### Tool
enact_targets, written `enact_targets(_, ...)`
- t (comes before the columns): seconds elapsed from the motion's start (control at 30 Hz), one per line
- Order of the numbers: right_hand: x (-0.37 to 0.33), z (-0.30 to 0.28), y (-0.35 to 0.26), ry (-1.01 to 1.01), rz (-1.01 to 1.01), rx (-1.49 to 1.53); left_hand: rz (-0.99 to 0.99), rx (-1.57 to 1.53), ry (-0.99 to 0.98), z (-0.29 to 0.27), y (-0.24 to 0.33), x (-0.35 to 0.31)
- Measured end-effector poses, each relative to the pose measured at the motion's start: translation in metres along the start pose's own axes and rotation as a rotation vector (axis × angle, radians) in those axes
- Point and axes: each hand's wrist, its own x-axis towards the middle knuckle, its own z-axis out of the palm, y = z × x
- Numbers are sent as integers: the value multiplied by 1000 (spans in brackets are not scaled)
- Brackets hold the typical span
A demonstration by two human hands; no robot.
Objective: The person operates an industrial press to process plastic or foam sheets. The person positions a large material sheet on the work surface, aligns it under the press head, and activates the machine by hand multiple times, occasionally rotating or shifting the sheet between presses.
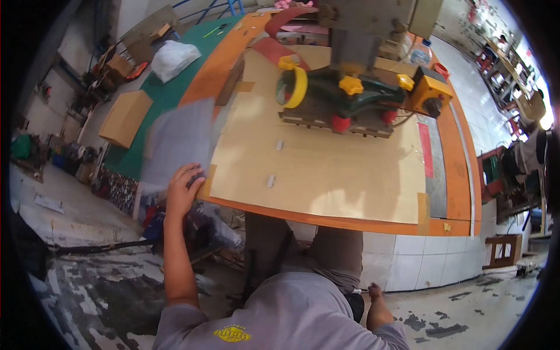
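At the left front corner of the work surface, my left hand (186,184) is closed with curled fingers at the lower edge of a translucent greyish plastic sheet (178,143). The sheet is blurred and reaches over the green surface. My right hand (375,290) hangs low beside my body, away from the work surface; its fingers are too foreshortened to read. In front of me a pale yellow sheet (338,186) is taped down on an orange board (350,226). Two small grey pieces, one nearer (270,181) and one farther (279,144), lie on it.
Over the far part of the board stands a press machine (356,93) with yellow knobs, red feet and a yellow control box (433,93). A yellow tape roll (298,87) hangs at its left. A cardboard box (126,119) and white plastic bag (174,60) rest at left.
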Motion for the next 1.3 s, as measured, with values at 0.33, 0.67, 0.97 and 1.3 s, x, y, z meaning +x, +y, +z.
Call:
enact_targets(0.33, -24, -63, -121, 11, -549, -332, -210, -227, 43, 1, -16, 0)
enact_targets(0.67, -329, -114, -408, -518, -839, -215, -86, -565, 273, 28, 94, -34)
enact_targets(0.97, -373, 40, -428, -528, -627, 231, 656, -705, -456, 102, 214, -111)
enact_targets(1.3, -371, -40, -434, -278, -657, 211, 482, -214, -357, 90, 186, -72)
